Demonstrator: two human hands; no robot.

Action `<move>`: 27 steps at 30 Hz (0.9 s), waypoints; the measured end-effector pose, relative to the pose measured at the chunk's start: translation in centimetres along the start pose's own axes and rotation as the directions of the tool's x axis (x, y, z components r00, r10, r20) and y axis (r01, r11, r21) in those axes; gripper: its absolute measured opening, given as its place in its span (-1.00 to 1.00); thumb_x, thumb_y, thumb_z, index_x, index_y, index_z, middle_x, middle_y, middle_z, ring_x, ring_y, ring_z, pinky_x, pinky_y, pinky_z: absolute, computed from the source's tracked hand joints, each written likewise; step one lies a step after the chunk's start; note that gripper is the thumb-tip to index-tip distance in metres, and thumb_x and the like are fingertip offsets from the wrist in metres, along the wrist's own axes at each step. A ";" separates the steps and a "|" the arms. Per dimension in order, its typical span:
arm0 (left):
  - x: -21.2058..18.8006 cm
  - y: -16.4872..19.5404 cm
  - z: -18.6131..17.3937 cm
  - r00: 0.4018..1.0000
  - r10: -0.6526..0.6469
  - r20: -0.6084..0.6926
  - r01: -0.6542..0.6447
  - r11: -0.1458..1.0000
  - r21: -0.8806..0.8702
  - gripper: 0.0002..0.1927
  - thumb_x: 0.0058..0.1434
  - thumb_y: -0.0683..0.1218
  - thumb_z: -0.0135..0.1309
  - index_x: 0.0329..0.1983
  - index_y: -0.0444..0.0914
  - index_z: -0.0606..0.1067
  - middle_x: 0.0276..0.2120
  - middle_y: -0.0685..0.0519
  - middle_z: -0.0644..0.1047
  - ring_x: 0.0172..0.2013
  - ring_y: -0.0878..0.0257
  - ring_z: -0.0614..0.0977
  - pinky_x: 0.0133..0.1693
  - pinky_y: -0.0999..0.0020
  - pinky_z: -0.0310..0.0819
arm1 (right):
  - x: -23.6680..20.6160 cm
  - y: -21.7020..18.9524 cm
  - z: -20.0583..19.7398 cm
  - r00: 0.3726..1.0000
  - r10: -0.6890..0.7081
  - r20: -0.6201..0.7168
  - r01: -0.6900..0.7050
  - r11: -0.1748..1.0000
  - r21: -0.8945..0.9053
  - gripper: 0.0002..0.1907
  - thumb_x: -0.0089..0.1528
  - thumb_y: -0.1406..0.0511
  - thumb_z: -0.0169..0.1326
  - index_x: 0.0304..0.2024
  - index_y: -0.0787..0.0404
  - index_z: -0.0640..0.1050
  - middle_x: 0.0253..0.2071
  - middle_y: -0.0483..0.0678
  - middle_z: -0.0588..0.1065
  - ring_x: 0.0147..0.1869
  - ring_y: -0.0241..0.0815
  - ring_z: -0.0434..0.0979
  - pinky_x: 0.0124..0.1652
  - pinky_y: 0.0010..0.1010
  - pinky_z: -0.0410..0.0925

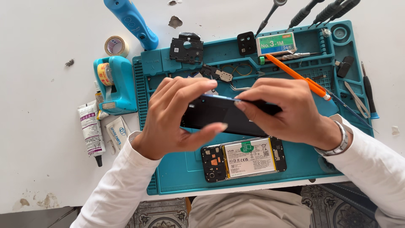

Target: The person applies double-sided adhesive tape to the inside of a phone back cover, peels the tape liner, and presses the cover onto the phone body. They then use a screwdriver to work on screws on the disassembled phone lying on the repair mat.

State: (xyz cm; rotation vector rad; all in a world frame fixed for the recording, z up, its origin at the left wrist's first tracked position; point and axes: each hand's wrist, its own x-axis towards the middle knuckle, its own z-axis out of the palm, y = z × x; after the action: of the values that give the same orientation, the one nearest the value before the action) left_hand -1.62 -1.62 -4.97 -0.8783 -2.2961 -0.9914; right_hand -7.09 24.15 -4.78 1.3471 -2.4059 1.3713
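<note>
My left hand [175, 116] grips a dark phone back cover [215, 116], tilted up on its edge above a teal work mat [185, 169]. My right hand [287, 112] pinches the cover's upper right edge, together with a thin dark tool whose tip touches that edge. Just below both hands an opened phone [244, 158] lies flat on the mat, with its pale battery and dark circuit boards exposed.
An orange-handled tool [295, 75], a small box [276, 43], black phone parts [186, 47] and screwdrivers [320, 10] lie at the mat's far side. Left of the mat stand a teal tape dispenser [114, 84], a tape roll [116, 45], a glue tube [90, 131] and a blue tool [131, 21].
</note>
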 end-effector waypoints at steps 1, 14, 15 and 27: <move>0.0 -0.1 0.0 1.000 -0.001 0.011 0.002 1.000 -0.012 -0.30 0.24 0.21 0.35 0.26 -0.25 0.36 0.09 -0.05 0.56 -0.02 0.12 0.64 -0.05 0.27 0.46 | 0.0 0.1 0.0 1.000 0.029 -0.001 -0.029 0.999 0.014 -0.89 0.23 0.39 0.27 -0.21 0.30 0.65 -0.43 -0.06 0.58 -0.51 -0.37 0.52 -0.54 -0.57 0.28; 0.3 -0.1 -0.3 0.996 0.047 0.079 -0.054 0.994 0.099 -0.06 0.04 0.34 0.48 0.26 -0.24 0.32 0.06 -0.06 0.53 -0.01 0.05 0.61 0.03 0.10 0.50 | -0.2 0.2 0.3 0.999 0.035 0.007 -0.036 0.995 0.090 -0.72 0.30 0.39 0.22 0.07 0.20 0.57 -0.35 -0.11 0.58 -0.40 -0.42 0.56 -0.41 -0.59 0.40; 0.3 -0.1 -0.4 0.996 0.054 0.073 -0.061 0.993 0.098 -0.06 0.03 0.34 0.47 0.25 -0.25 0.31 0.05 -0.07 0.52 -0.02 0.03 0.62 0.02 0.10 0.51 | -0.2 0.2 0.3 1.000 -0.014 -0.007 0.015 0.997 0.071 -0.70 0.31 0.39 0.22 0.10 0.18 0.55 -0.33 -0.11 0.58 -0.38 -0.40 0.57 -0.39 -0.57 0.40; -0.1 -0.4 0.0 1.000 0.020 0.008 -0.021 0.998 0.062 -0.48 0.28 0.03 0.43 0.13 -0.23 0.41 -0.21 0.03 0.59 -0.24 0.15 0.65 -0.18 0.26 0.51 | -0.4 0.2 0.3 0.986 -0.160 0.057 0.163 0.984 -0.071 -0.59 0.25 0.46 0.21 0.16 0.16 0.55 -0.47 -0.11 0.48 -0.49 -0.31 0.42 -0.48 -0.43 0.24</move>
State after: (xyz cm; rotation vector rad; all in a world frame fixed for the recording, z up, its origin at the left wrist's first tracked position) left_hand -1.88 -1.89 -5.24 -0.8802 -2.3066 -0.9049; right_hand -6.86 24.21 -5.30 1.5376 -2.2946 1.2086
